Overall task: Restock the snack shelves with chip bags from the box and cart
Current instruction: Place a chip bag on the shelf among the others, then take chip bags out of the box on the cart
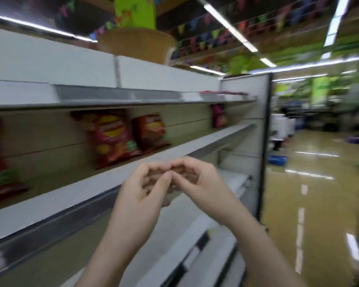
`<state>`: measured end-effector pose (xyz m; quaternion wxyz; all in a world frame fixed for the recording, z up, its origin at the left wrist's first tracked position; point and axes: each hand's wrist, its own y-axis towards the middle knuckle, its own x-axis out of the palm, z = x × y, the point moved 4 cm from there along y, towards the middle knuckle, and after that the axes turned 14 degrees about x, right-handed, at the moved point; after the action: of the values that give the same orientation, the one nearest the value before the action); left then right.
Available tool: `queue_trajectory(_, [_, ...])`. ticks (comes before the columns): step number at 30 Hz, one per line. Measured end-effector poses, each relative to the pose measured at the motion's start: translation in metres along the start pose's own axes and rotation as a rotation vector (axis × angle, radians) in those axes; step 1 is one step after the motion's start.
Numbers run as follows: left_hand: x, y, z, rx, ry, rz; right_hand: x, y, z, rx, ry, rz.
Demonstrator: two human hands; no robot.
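The long white shelf runs off to the right, blurred. On it a red chip bag stands upright, with a darker chip bag just beside it on the right. In front of the shelf, the left hand and right hand meet fingertip to fingertip, fingers loosely curled, holding nothing.

Supermarket aisle, retail shelves (sparsely stocked), chip bags, bunting

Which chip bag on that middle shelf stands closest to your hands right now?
The big red bag, leaning directly above the hands; the darker bag stands just right of it, farther back.
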<state>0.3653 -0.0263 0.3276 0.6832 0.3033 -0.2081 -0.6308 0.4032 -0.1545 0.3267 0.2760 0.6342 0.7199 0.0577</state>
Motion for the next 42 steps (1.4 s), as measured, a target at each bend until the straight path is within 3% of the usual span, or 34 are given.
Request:
queue_trajectory(10, [0.235, -0.025, 0.044, 0.01, -0.498, -0.449, -0.212, -0.139, 0.018, 0.156, -0.241, 0.59])
queue_trajectory(18, [0.378, -0.065, 0.087, 0.013, -0.556, -0.75, -0.363, -0.254, 0.018, 0.35, -0.626, 0.936])
queue_trajectory(20, [0.405, -0.074, 0.093, 0.006, -0.549, -0.787, -0.409, -0.281, 0.024, 0.492, -0.827, 1.029])
queue_trajectory(24, [0.45, -0.087, 0.104, -0.012, -0.515, -0.835, -0.485, -0.32, 0.066, 1.081, -1.157, 0.937])
queue_trajectory(27, [0.479, -0.09, 0.111, -0.008, -0.483, -0.835, -0.509, -0.337, 0.102, 1.24, -1.196, 0.792])
queue_trajectory(32, [0.518, -0.094, 0.113, -0.038, -0.443, -0.808, -0.517, -0.348, 0.117, 1.09, -1.37, 0.818])
queue_trajectory(36, [0.538, -0.095, 0.103, -0.173, -0.464, -0.761, -0.527, -0.351, 0.081, 0.882, -1.069, 0.815])
queue_trajectory(39, [0.549, -0.091, 0.096, -0.405, -0.605, -0.702, -0.521, -0.336, 0.045, 0.645, -0.883, 0.699])
queue_trajectory(42, [0.555, -0.089, 0.096, -0.571, -0.82, -0.651, -0.512, -0.31, 0.023, 0.503, -1.034, 0.497])
